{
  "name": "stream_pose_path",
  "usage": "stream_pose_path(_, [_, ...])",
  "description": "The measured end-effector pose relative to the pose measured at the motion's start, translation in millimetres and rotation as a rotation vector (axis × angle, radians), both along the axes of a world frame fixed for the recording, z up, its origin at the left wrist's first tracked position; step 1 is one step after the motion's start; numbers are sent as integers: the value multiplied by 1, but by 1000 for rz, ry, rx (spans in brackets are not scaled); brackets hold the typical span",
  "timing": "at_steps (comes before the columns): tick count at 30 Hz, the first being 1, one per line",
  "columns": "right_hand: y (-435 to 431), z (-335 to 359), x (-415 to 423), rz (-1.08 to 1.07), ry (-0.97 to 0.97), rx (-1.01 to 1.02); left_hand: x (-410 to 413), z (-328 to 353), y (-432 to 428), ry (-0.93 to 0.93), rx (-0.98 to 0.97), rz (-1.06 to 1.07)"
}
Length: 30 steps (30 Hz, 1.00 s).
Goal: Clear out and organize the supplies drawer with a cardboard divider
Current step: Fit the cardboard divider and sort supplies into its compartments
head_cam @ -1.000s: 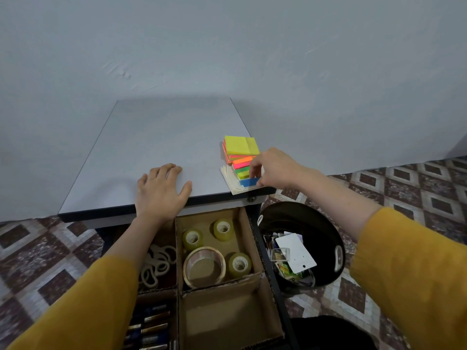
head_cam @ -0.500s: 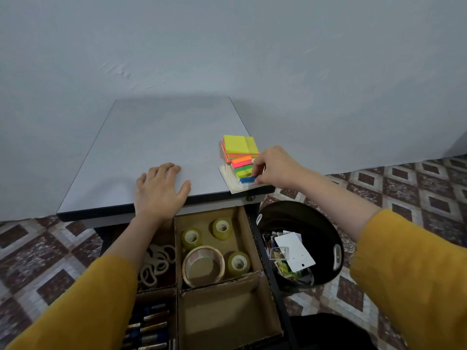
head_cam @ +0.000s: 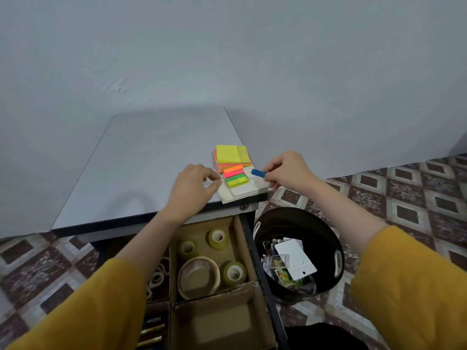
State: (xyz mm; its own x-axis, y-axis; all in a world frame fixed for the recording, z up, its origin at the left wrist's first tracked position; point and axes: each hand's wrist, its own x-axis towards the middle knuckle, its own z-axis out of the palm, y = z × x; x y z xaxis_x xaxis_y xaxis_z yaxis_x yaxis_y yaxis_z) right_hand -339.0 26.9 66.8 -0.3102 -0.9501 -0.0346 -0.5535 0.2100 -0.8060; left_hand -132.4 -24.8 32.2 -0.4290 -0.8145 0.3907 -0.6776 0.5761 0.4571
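Thumb and fingers of your right hand (head_cam: 288, 173) pinch the blue tab pad (head_cam: 258, 173), which sticks out to that hand's left, above the white notepad (head_cam: 242, 193) and just beside the orange, pink and green strips (head_cam: 235, 176). Your left hand (head_cam: 194, 190) hangs over the bench (head_cam: 141, 160), fingers loosely curled and holding nothing, fingertips just beside the notepad's left edge. Between your forearms the cardboard divider (head_cam: 214, 296) holds tape rolls (head_cam: 233, 274) in one compartment.
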Motion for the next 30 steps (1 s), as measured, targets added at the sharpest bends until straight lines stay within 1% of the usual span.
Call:
stream_pose_path(3, [2,-3,-2,-25,-84,-13,-25,7,-3,-35,48,-68])
stream_pose_path(7, [1,-7,-3,-42,-133,-39,-41,9,-9,-106,83,-40])
stream_pose_path(11, [-3,-13,1,-71,-153,-85,-51,11,-13,-154,172,4])
stream_pose_path(17, [-6,-20,6,-52,-164,-81,-57,12,-14,-228,169,62])
stream_pose_path(20, [-8,-21,6,-51,-167,-75,-58,16,-16,-273,202,75])
stream_pose_path(25, [-9,-24,5,-67,-163,-81,-64,21,-18,-365,224,72])
stream_pose_path(30, [-9,-26,6,-78,-179,-79,-62,26,-15,-408,235,34])
